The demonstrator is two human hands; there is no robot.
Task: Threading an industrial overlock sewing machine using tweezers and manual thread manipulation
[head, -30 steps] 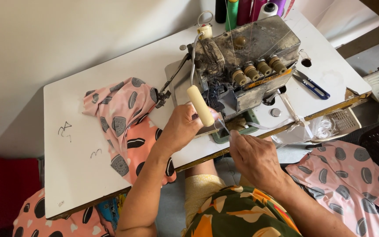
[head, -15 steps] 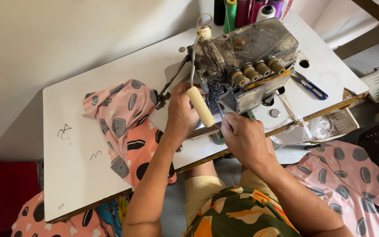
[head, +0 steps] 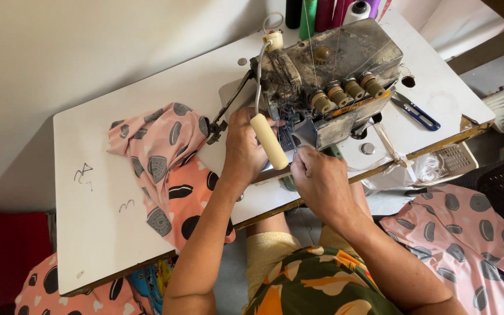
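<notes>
A worn grey overlock sewing machine [head: 336,64] stands on a white table [head: 88,204]. My left hand [head: 241,150] rests at the machine's needle area, behind a cream cylindrical lamp [head: 269,141] on a flexible neck. My right hand [head: 320,182] is at the machine's front, fingers pinched around a thin dark tool [head: 292,142] that points up toward the needle area. Pink cloth with dark oval prints [head: 167,166] lies on the table left of the machine, draping over the front edge.
Thread cones [head: 322,11] stand behind the machine. Blue-handled snips [head: 415,111] lie on the table at right. More pink printed cloth [head: 468,233] is piled at lower right and lower left. A white basket [head: 450,160] hangs under the table's right end.
My right hand has moved up from the table's front edge to the machine's needle area. My left hand has shifted slightly closer to the machine.
</notes>
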